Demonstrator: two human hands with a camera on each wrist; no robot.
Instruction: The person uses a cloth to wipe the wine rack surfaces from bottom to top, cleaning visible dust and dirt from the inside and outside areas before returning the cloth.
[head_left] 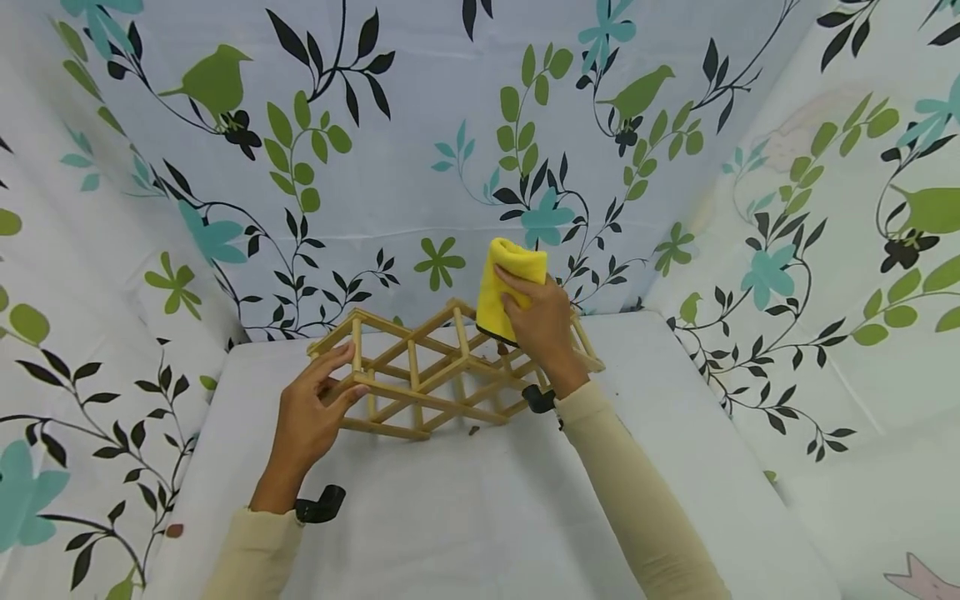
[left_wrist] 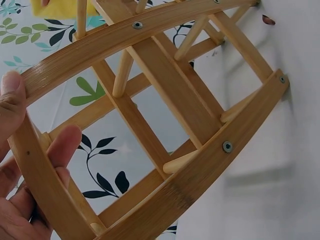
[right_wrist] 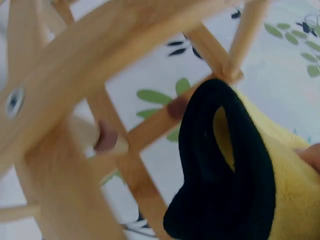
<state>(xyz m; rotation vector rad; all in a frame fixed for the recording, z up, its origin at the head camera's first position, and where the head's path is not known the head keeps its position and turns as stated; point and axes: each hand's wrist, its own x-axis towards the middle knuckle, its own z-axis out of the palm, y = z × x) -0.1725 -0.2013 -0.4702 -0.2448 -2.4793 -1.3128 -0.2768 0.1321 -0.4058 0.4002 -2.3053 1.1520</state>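
A light wooden lattice rack (head_left: 416, 371), made of crossed slats and round dowels joined by screws, is at the far part of the white table. My left hand (head_left: 318, 408) grips its left end; in the left wrist view the thumb and fingers lie around an end slat (left_wrist: 42, 185). In my right hand (head_left: 542, 321) is a folded yellow cloth (head_left: 495, 292) with a dark border (right_wrist: 225, 170), held over the right half of the rack. Whether the cloth touches the wood I cannot tell. A small reddish-brown bit (right_wrist: 106, 136) sits on the rack near the cloth.
Another small brown bit (head_left: 474, 430) lies on the white tabletop (head_left: 480, 508) before the rack. Behind the table hangs a white cloth backdrop (head_left: 405, 183) printed with leaves and birds, with similar sheets at both sides.
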